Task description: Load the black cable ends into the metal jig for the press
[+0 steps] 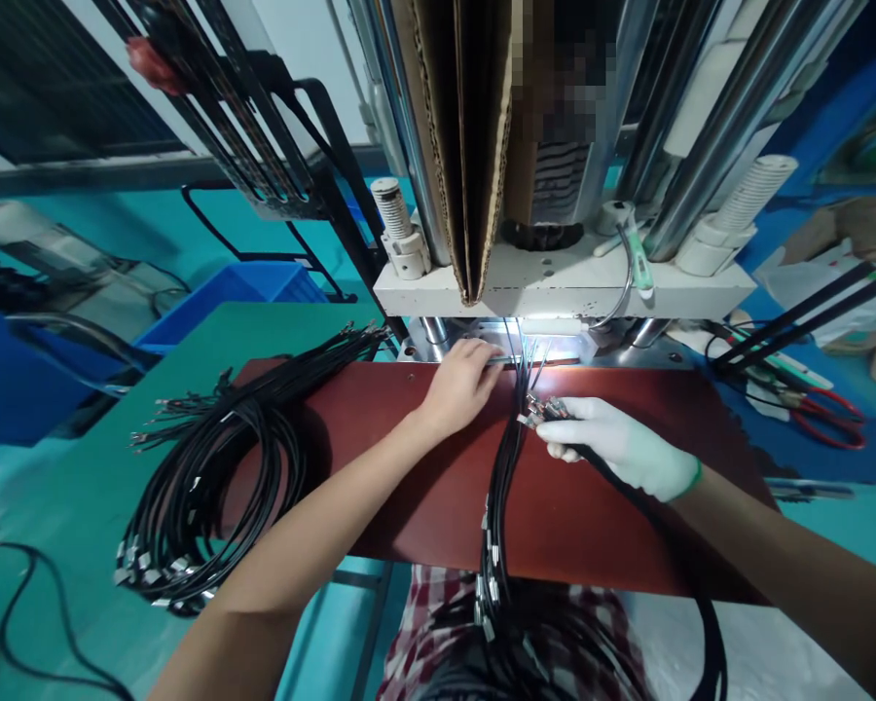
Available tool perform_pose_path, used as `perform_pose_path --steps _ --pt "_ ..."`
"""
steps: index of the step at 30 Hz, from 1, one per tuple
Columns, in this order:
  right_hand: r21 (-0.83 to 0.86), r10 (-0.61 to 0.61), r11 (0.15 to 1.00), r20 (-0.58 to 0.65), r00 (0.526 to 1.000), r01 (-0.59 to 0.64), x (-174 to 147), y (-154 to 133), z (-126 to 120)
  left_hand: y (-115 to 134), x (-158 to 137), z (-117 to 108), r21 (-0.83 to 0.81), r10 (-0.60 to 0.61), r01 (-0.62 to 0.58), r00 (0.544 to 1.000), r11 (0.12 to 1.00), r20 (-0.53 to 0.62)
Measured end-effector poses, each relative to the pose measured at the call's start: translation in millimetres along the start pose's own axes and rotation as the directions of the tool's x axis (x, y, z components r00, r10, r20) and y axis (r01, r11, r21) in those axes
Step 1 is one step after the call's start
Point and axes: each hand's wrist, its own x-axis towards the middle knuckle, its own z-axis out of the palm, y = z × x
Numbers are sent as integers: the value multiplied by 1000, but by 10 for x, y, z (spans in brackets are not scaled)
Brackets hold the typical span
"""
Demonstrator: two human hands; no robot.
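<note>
The bare left hand (pixel 461 382) lay palm-down with fingers extended at the back edge of the red-brown tabletop (pixel 591 526), fingertips close to the lit opening of the press machine (pixel 562 282); it gripped nothing. The gloved right hand (pixel 620 448) was closed around a bundle of black cables (pixel 502 487) just below their metal terminals (pixel 544 409), which pointed toward the opening. The bundle ran back over the near edge of the tabletop.

Risk: the left fingertips lay near the opening and could be pinched there. The loose cable ends could splay out of the grip. A second cable coil (pixel 211 487) lay at the left, near enough to snag.
</note>
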Motion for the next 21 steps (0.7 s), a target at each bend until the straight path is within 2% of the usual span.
perform_pose_path --steps 1,3,6,8,11,14,16,18,19,20,21 --pt "-32 -1 999 12 1000 2 15 7 11 -93 27 27 173 -3 -4 999 985 42" --pt "-57 37 998 55 998 -34 49 27 50 -227 108 119 360 -34 -16 991 933 132" --pt "-173 86 982 87 992 -70 71 44 157 -287 236 259 459 -49 -28 987 888 156" --pt "-357 38 934 40 998 -21 45 41 241 -264 250 281 495 -41 -47 985 868 166" --pt "-633 -140 769 -35 990 86 -46 46 343 -200 73 162 541 -79 -46 975 840 206" --pt "-826 -203 551 7 979 120 -139 99 399 -143 -288 -90 594 -258 96 946 799 195" --pt "-906 -167 403 62 984 126 -172 148 420 -112 -541 -277 534 -394 246 901 809 183" --pt "-941 -138 309 98 986 137 -181 177 439 -79 -738 -435 352 -449 372 878 859 169" --pt "-940 -141 313 100 985 140 -182 176 448 -58 -802 -492 231 -459 419 875 878 156" --pt "-925 -145 357 85 986 132 -183 163 455 -31 -838 -529 96 -474 465 868 880 147" --pt "-888 -126 446 62 990 112 -188 139 461 1 -845 -545 -50 -500 513 851 857 158"
